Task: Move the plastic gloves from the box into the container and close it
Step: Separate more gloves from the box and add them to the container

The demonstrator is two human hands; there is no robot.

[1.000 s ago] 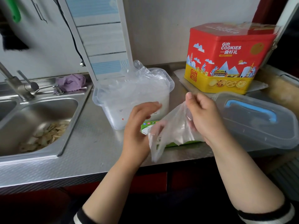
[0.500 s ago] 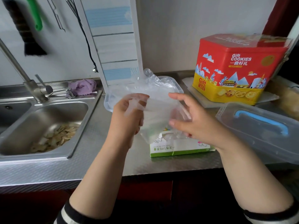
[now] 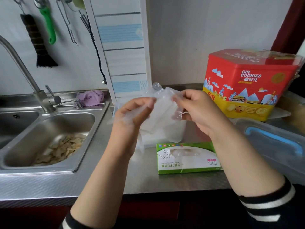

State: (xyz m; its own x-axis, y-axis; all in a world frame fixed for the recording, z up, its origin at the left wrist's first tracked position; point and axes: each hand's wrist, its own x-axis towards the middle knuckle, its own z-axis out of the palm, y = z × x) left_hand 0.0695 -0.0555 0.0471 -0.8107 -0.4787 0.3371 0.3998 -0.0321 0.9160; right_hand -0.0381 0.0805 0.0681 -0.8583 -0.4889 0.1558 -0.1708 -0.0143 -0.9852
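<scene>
A clear plastic glove [image 3: 162,106] is stretched between my two hands above the counter. My left hand [image 3: 132,113] pinches its left edge and my right hand [image 3: 196,109] pinches its right edge. Behind and below the glove stands the clear plastic container [image 3: 176,131], lidless, mostly hidden by my hands, with more crumpled plastic inside. The green and white glove box [image 3: 188,158] lies flat on the counter in front of it, more gloves visible through its oval slot. The container's clear lid with a blue handle [image 3: 272,142] rests at the right.
A red and yellow cookie tin [image 3: 250,83] stands at the back right. The steel sink [image 3: 49,138] at the left holds pale peelings, with a tap [image 3: 24,71] and a purple cloth [image 3: 90,97] behind. Utensils hang on the wall. A white panel [image 3: 122,47] leans behind the container.
Both hands have lifted the glove from near the box up over the container and spread it between them. The view has tilted upward.
</scene>
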